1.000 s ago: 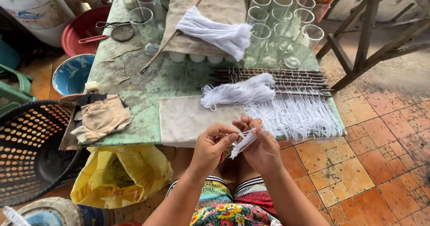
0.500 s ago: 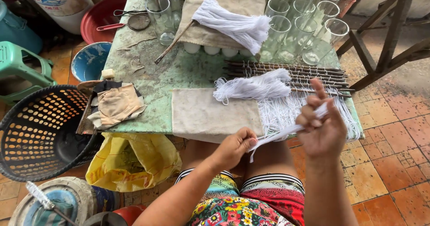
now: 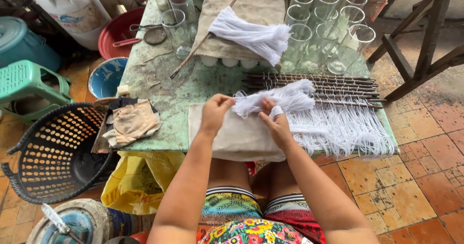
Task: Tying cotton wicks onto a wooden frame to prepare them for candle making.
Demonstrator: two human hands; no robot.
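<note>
The loose bundle of white strings lies just above the middle of the frame, across the upper edge of a beige cloth on the green surface. Both hands are on it: the left hand pinches its looped left end with fingers closed on a few strands, and the right hand, one finger wrapped in white, presses and picks at the strands beside it, its grip narrow and closed on the string as well. To do this picking well, it seems wise to keep the left pinch firm so the bundle stays put, and to draw only a few strands at a time so the rest do not tangle. Just right of the bundle, a fringe of strings hangs from a row of dark rods and spills over the surface edge; the sorted strands are best kept apart from it. Further up stand clear glasses and a second, thicker white bundle; a black basket sits at the left.
</note>
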